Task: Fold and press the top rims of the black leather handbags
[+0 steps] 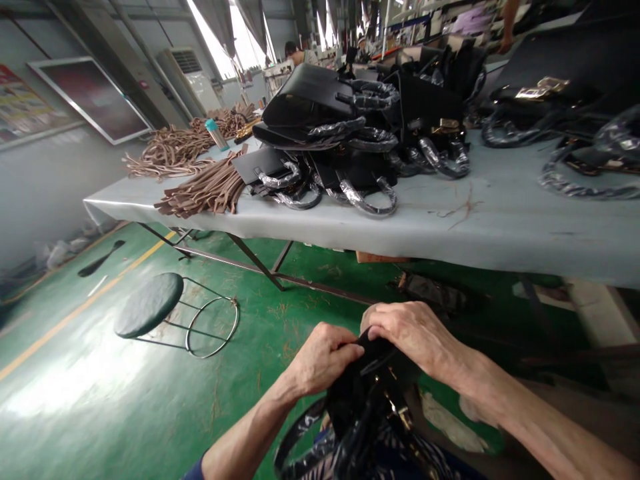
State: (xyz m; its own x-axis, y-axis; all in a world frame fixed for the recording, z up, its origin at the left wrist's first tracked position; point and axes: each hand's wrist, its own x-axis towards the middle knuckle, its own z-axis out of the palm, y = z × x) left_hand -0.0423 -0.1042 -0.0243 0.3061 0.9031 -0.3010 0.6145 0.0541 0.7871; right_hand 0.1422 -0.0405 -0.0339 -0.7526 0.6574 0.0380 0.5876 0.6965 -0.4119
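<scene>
A black handbag [345, 400] rests on my lap, its plastic-wrapped handles [305, 437] hanging toward me and gold-coloured metal fittings [400, 410] showing on its right side. My left hand [323, 357] pinches the bag's upper edge between thumb and fingers. Close beside it, my right hand [407, 330] is closed over the same edge, fingers bent down onto the black material. Something pale and brownish [369, 319] shows behind the right fingertips; I cannot make out what it is. The bag's inside and lower part are hidden.
Ahead stands a long table [425, 227] with a grey cover. Black handbags [310, 100] are piled on it, with brown strips [210, 190] and a turquoise-capped bottle [216, 135] to the left. A round stool [150, 307] lies tipped on the green floor. A co-worker's arm [509, 23] shows at upper right.
</scene>
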